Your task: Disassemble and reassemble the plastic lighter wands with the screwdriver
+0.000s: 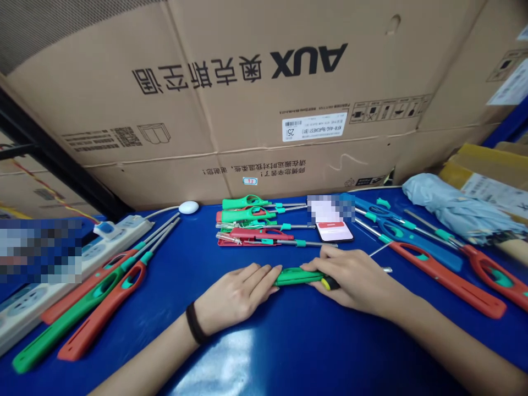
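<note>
A green long-necked lighter [297, 276] lies crosswise just above the table, between my two hands. My left hand [241, 291], with a dark band at the wrist, closes its fingers round the left end of the lighter and hides it. At the other end, my right hand [350, 278] grips the lighter between thumb and fingers. A yellow and black tool end [329, 283] sticks out under the right hand; most of it is covered, so its kind is unclear. A metal tip [386, 269] shows beyond that hand's back.
Opened green and red lighters [256, 236] lie ahead, beside a phone [335, 231]. Left are more lighters [103, 313] along a white power strip [91, 253]; right, red and blue ones [449, 278] and a light-blue umbrella [441, 203]. A large cardboard box [247, 121] stands behind.
</note>
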A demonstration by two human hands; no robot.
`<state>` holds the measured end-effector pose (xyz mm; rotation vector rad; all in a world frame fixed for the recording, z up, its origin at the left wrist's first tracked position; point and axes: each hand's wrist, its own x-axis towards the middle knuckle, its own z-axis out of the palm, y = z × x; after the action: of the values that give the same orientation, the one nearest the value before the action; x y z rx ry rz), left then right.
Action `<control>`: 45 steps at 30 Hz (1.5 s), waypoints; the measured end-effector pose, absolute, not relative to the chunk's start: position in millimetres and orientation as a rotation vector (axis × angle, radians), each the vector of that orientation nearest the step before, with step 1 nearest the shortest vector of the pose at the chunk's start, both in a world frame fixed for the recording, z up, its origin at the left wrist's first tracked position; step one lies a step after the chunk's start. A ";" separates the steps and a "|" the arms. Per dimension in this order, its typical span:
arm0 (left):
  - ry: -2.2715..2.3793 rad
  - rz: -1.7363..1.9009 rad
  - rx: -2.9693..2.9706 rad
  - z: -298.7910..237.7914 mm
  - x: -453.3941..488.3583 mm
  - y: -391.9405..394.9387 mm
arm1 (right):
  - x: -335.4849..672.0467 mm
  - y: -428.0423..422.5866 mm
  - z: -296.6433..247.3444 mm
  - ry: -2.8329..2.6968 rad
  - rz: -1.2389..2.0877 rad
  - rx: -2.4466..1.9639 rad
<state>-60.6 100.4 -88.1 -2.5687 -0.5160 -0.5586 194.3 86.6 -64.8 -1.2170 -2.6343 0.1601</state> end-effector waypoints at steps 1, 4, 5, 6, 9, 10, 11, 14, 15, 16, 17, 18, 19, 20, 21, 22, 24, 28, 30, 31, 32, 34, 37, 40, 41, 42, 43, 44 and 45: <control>-0.523 -0.572 -2.576 -87.9 -60.6 99.7 | 194.6 86.2 -64.9 -2.634 0.162 -1.204; -0.565 -0.611 -2.618 -88.6 -61.1 97.8 | 193.8 83.8 -63.7 -2.630 0.187 -1.167; -0.584 -0.622 -2.643 -89.2 -61.4 97.3 | 193.2 82.7 -63.1 -2.631 0.192 -1.156; -0.606 -0.634 -2.668 -89.8 -61.6 96.7 | 192.5 81.4 -62.5 -2.634 0.190 -1.144; -0.638 -0.656 -2.742 -91.1 -61.7 95.3 | 191.3 77.5 -60.9 -2.655 0.174 -1.120; -0.641 -0.663 -2.762 -91.2 -61.6 94.9 | 191.3 76.4 -60.6 -2.662 0.171 -1.116; -0.643 -0.669 -2.780 -91.0 -61.5 94.5 | 191.3 75.5 -60.3 -2.670 0.174 -1.113; -0.657 -0.687 -2.851 -89.5 -61.6 93.9 | 191.7 75.2 -59.8 -2.668 0.229 -1.129; -0.667 -0.696 -2.873 -89.0 -61.8 94.0 | 191.8 75.8 -59.8 -2.657 0.266 -1.139; -0.680 -0.708 -2.891 -88.6 -62.1 94.4 | 191.9 76.7 -59.9 -2.642 0.308 -1.150; -0.695 -0.719 -2.905 -88.3 -62.4 94.9 | 191.9 77.7 -60.2 -2.623 0.346 -1.155; -0.707 -0.729 -2.915 -88.2 -62.6 95.5 | 191.9 78.7 -60.7 -2.605 0.376 -1.157; -0.716 -0.737 -2.921 -88.2 -62.9 96.3 | 191.8 79.5 -61.3 -2.591 0.395 -1.153; -0.722 -0.744 -2.927 -88.4 -63.1 97.1 | 191.8 80.1 -61.9 -2.580 0.405 -1.144; -0.728 -0.750 -2.932 -88.6 -63.2 97.8 | 191.7 80.4 -62.6 -2.573 0.407 -1.134; -0.736 -0.755 -2.935 -88.8 -63.2 98.4 | 191.7 80.4 -63.2 -2.568 0.405 -1.123; -0.763 -0.756 -2.920 -89.0 -63.2 99.2 | 191.7 79.8 -64.1 -2.560 0.386 -1.121; -0.798 -0.695 -2.881 -88.5 -63.1 99.6 | 192.0 78.5 -65.3 -2.546 0.338 -1.141; -0.770 -0.678 -2.872 -88.4 -63.2 99.6 | 192.3 78.5 -65.7 -2.552 0.313 -1.096; -0.753 -0.681 -2.873 -88.5 -63.2 99.6 | 192.4 78.8 -65.9 -2.550 0.295 -1.069; -0.743 -0.692 -2.879 -88.8 -63.3 99.6 | 192.7 79.2 -66.2 -2.544 0.276 -1.044; -0.749 -0.727 -2.898 -89.8 -63.5 99.6 | 193.1 80.6 -66.9 -2.519 0.239 -1.020; -0.774 -0.756 -2.919 -91.4 -63.9 99.7 | 193.6 82.8 -69.4 -2.481 0.198 -1.010; -0.777 -0.756 -2.927 -92.2 -64.0 99.6 | 193.1 83.5 -73.0 -2.447 0.165 -1.015; -0.778 -0.758 -2.928 -92.3 -63.9 99.5 | 192.6 83.0 -73.9 -2.438 0.152 -1.018; -0.780 -0.759 -2.928 -92.3 -63.9 99.4 | 191.9 82.2 -74.4 -2.431 0.138 -1.023; -0.786 -0.759 -2.928 -92.4 -63.8 99.2 | 191.1 81.1 -74.4 -2.425 0.122 -1.032; -0.794 -0.755 -2.926 -92.4 -63.6 99.0 | 190.1 79.9 -74.0 -2.423 0.107 -1.045; -0.800 -0.751 -2.924 -92.4 -63.5 98.9 | 188.9 78.6 -73.1 -2.422 0.092 -1.061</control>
<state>-63.5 98.9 -92.4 -2.9235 -0.7998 -0.7506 188.9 78.6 -73.1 -1.0614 -2.4219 0.0918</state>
